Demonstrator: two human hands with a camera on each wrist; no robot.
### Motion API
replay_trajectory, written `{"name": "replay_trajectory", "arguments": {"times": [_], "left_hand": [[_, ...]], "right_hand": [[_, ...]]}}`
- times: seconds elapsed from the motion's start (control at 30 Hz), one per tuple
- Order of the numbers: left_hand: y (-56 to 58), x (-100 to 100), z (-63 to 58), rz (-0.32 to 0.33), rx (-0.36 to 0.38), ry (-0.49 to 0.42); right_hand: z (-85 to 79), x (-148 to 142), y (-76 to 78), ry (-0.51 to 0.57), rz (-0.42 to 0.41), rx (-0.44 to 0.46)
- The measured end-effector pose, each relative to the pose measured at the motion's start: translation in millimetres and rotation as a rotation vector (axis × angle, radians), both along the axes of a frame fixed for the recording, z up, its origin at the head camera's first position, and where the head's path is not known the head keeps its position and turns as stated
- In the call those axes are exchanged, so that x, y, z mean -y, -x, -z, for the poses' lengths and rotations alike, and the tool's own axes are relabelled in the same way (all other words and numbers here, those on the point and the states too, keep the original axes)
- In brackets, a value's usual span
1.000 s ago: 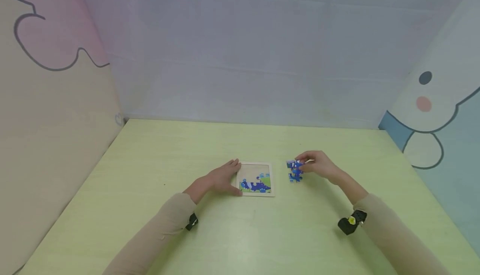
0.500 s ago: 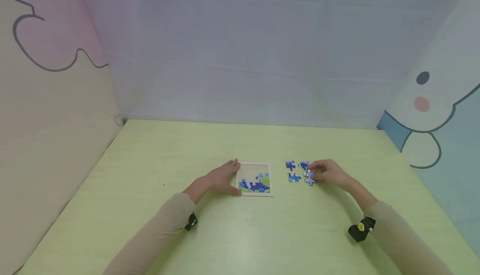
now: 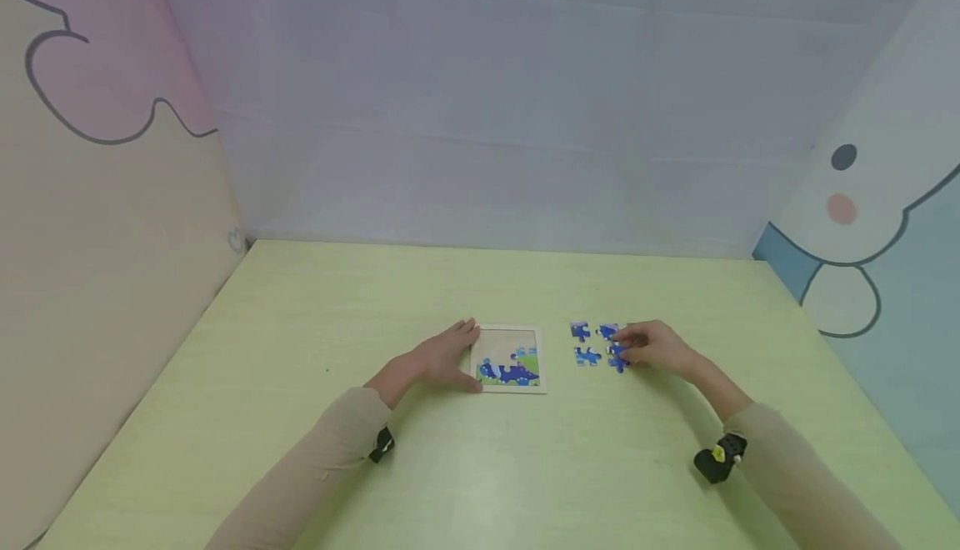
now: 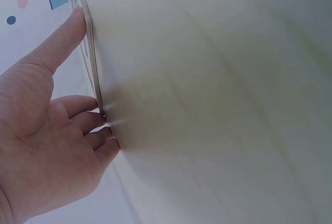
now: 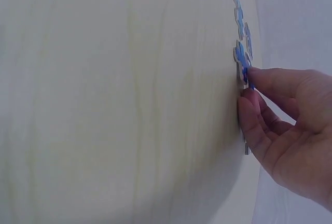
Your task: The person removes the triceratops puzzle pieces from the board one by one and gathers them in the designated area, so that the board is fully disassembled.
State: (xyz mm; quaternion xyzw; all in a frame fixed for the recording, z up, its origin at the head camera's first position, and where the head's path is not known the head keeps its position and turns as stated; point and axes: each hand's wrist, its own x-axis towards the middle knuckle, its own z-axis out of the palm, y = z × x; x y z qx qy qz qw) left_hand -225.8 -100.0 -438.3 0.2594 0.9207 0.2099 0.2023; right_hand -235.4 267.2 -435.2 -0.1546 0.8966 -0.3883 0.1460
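1 blue-and-violet flat jigsaw piece: located at the pale yellow-green tabletop, to the right of the square pale-wood tray; flat or slightly raised, cannot tell.

Right hand: thumb and curled fingers apparently pinching this piece.

Step in hand, as judged: arranging or picking out 1 loose piece. Next move, as judged: calls for a firm fingertip hold on the edge, a steady tray, no nudging of neighbours.

3 further blue loose jigsaw pieces: near the pinched piece; possibly more behind the right hand, cannot tell.

Tray, shallow, raised rim: flat on the tabletop. Contents: 1 joined section of blue dinosaur and green ground, along near and right sides; bare toward the far left corner.

Left hand: thumb and fingers spread, resting against the tray's left edge; well apart from the right hand.

Beyond: 1 lilac-grey cloth backdrop.
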Motion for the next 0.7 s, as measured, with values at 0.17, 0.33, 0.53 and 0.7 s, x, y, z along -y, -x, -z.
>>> {"name": "replay_trajectory", "arguments": {"times": [0.17,0.33,0.53,0.7], "left_hand": [[-1.4,0,-1.7,-0.007,0.005,0.0],[-0.7,0,-0.9,-0.008,0.004,0.009],[0.1,0,0.7,-0.002,0.002,0.006],[0.3,0,0.9,-0.001,0.003,0.006]], "right_hand": [[1.7,0,1.3,-0.014,0.002,-0.01],[0.9,0,0.4,-0.018,0.013,-0.016],[-2.3,5,1.2,-0.033,0.022,-0.043],[-12.4,26,1.2,-0.06,0.002,-0.134]]}}
